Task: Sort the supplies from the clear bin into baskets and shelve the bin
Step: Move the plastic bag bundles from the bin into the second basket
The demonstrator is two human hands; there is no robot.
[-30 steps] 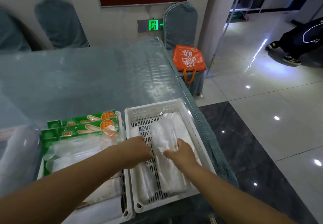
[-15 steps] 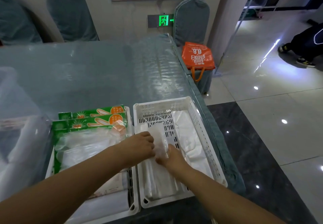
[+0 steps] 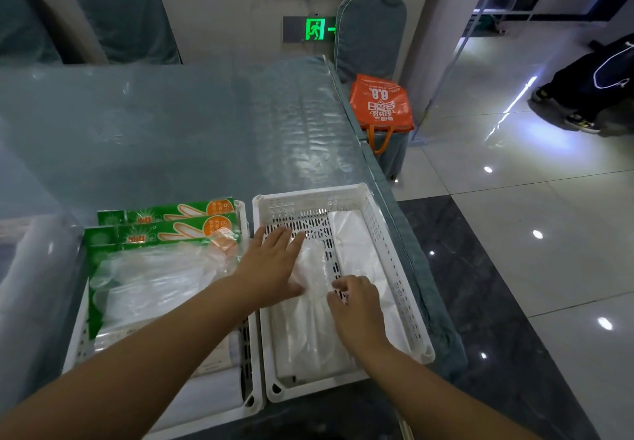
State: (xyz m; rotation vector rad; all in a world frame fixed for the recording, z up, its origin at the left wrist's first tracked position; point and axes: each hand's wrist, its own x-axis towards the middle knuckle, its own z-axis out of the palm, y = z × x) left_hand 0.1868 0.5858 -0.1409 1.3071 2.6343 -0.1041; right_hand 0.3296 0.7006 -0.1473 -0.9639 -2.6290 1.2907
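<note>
Here, in the head view, two white slotted baskets sit side by side on a table (image 3: 171,123) covered in a clear glossy sheet, in the lower middle of the frame. The right basket (image 3: 387,247) holds clear plastic bags (image 3: 308,323) lying flat on its floor, with another pale bag along its right side. The left hand (image 3: 274,264) lies flat with its fingers spread, palm down on the upper end of the bags at the basket's left wall. The right hand (image 3: 356,305) is just below and to the right of it, fingers curled and tips pinching at the plastic. The left basket (image 3: 250,402) touches the right one and is packed with green and orange boxes (image 3: 164,226) at its far end and clear packets (image 3: 154,278) in front of them. At the left edge of the frame a clear bin (image 3: 24,302) shows only in part, blurred. Toward the upper right, an orange bag (image 3: 380,103) rests on a covered chair (image 3: 370,31) beside the table, and a green exit sign (image 3: 315,29) glows on the wall.
</note>
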